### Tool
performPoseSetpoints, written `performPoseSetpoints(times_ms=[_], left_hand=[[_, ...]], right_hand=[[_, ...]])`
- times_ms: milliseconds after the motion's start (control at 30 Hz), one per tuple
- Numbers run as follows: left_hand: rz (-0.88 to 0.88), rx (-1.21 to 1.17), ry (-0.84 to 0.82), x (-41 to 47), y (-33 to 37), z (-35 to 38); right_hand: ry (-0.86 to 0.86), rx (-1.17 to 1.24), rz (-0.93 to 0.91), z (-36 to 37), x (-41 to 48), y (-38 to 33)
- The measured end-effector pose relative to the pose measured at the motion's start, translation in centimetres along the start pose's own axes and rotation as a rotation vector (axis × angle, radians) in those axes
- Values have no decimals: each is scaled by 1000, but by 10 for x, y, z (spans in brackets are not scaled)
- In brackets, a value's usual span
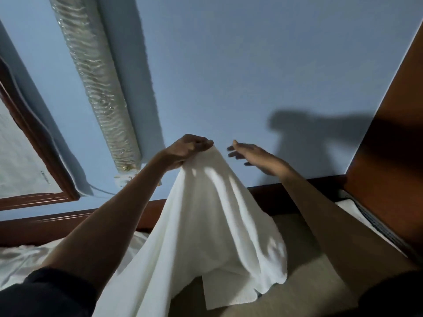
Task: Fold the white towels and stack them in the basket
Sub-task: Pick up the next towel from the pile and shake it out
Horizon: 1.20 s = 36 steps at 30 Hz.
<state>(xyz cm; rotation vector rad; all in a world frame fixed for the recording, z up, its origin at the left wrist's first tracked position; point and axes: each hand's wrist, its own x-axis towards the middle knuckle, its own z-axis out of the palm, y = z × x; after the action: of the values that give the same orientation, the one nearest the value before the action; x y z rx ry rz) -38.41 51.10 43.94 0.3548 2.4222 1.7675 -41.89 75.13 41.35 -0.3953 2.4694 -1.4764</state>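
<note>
Left grip holds a white towel up by its top, above the bed.
The left grip is raised, with its fingers curled and pinching the cloth. The towel hangs in a cone between both forearms, its lower edge touching the bed. Just to the right, the right grip is spread open and apart from the towel. Behind, on the blue wall, are a wooden frame, a plastic-wrapped roll and a brown panel.

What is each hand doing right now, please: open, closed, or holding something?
Left hand: closed, fingers pinching the top of the white towel.
Right hand: open, fingers spread, holding nothing.
</note>
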Motion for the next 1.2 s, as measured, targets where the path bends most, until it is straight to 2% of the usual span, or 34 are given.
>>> performPoseSetpoints(times_ms=[100,233,367,467,667,733,800,967,1033,1100,1200], left_hand=[[7,21,-67,23,-6,5],[-5,-19,-102,48,-12,9],[-64,-19,-155,62,-5,22],[-91,-58,-167,72,-3,37],[-138,-104,-62,73,-6,47],[-129,-104,-8,68,-4,47],[-83,-81,54,67,4,52],[7,15,70,75,42,83],[-1,58,65,78,49,94],[-30,81,73,79,50,102],[-89,67,59,76,48,110]], right_hand=[[-172,146,79,8,10,9],[-189,284,26,6,19,27],[36,321,-87,-18,27,25],[229,223,-116,-40,43,21],[616,72,-46,-102,68,45],[655,-6,-12,-125,70,59],[504,-119,-28,-138,69,66],[-292,14,-97,-128,44,47],[-487,28,-115,-121,40,48],[-543,76,-138,-122,36,54],[-446,144,-195,-134,32,60]])
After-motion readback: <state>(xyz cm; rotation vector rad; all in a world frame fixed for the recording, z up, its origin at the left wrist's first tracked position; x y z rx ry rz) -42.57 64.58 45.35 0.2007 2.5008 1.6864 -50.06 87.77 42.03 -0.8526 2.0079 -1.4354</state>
